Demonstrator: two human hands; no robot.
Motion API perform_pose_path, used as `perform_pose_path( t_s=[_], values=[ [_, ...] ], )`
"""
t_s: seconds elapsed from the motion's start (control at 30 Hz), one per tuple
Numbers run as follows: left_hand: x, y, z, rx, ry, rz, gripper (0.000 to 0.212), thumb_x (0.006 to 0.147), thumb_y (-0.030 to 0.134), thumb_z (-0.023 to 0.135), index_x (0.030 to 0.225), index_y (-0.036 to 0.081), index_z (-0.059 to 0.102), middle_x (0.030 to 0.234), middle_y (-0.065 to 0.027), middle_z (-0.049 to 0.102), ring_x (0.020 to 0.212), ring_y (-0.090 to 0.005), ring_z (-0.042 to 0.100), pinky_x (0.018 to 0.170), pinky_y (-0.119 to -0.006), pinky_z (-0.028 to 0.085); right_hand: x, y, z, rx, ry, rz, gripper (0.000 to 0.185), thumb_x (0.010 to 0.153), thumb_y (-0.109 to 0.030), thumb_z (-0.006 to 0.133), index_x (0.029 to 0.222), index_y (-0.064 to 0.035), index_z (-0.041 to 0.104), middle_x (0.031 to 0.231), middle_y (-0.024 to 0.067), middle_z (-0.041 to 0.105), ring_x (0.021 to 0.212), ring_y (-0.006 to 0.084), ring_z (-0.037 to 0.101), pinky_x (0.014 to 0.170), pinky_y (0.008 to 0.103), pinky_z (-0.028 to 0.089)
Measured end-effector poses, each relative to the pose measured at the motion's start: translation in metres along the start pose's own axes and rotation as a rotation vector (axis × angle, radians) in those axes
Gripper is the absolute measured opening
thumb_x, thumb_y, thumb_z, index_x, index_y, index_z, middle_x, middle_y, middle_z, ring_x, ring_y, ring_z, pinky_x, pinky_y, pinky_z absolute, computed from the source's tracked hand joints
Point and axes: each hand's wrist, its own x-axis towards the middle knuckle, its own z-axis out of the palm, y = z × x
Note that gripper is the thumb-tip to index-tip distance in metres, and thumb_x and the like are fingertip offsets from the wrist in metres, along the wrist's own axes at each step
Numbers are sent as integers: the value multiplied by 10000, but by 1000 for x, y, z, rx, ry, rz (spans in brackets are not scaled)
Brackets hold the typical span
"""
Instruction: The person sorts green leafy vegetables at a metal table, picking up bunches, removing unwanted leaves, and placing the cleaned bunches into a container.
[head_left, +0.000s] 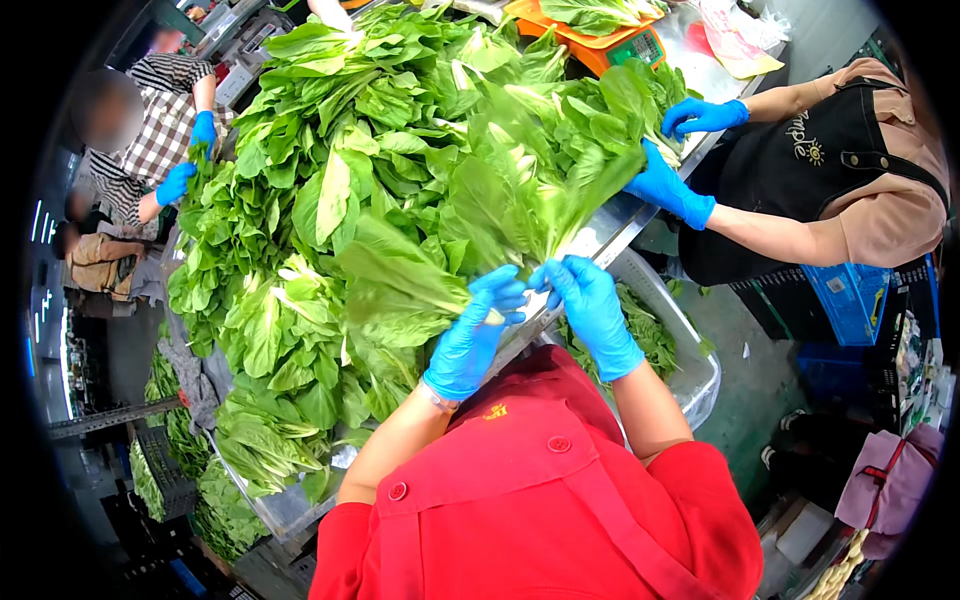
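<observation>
My left hand (472, 330), in a blue glove, holds a loose bunch of leafy greens (409, 289) by its pale stem end, the leaves pointing left. Close beside it, my gloved right hand (592, 315) pinches at the base of another leafy green head (551, 217), whose leaves fan out and are partly blurred. Its fingertips hide the exact grip. Both hands are over the near edge of a metal table (626, 225), in front of a large heap of leafy greens (375, 150).
A co-worker's gloved hands (671, 191) handle greens at the right; another person's hands (180, 184) are across the heap. An orange scale (600, 45) holds greens at the back. Below the table edge stands a clear plastic bin (701, 367) with leaves. Blue crates (847, 300) stand at right.
</observation>
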Motion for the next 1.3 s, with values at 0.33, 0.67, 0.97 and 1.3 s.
perform_pose_path(
  t_s=[0.33, 0.67, 0.97, 1.3],
  values=[
    [3, -2, 1, -358, -78, -226, 348, 907, 223, 505, 1201, 38, 486, 1194, -94, 524, 1125, -220, 476, 991, -376, 350, -17, -6, -5, -472, -65, -175, 287, 810, -330, 641, 725, -56, 661, 583, 64, 579, 608, 147, 602, 575, 303, 472],
    [5, -4, -17, -336, 95, -92, 354, 879, 110, 542, 1220, 68, 458, 1081, -74, 578, 991, -196, 558, 855, -354, 452, 8, 25, -11, -541, 303, -138, 218, 755, -230, 651, 771, -13, 639, 688, 135, 611, 650, 287, 598, 636, 377, 481],
    [11, -7, -4, -157, 246, -110, 261, 892, 150, 541, 1127, 37, 526, 920, -20, 561, 887, -129, 523, 858, -317, 397, -6, -16, 19, -640, -63, -773, 149, 774, -74, 637, 920, -55, 615, 704, 118, 580, 655, 271, 585, 591, 334, 465],
    [15, 8, -18, -283, 190, 31, 284, 888, 216, 544, 1134, 76, 517, 870, 1, 554, 847, -131, 515, 796, -302, 400, 65, 42, 10, -508, 195, -280, 234, 809, -275, 619, 875, -50, 613, 812, 130, 593, 734, 262, 572, 658, 350, 450]
  ],
)
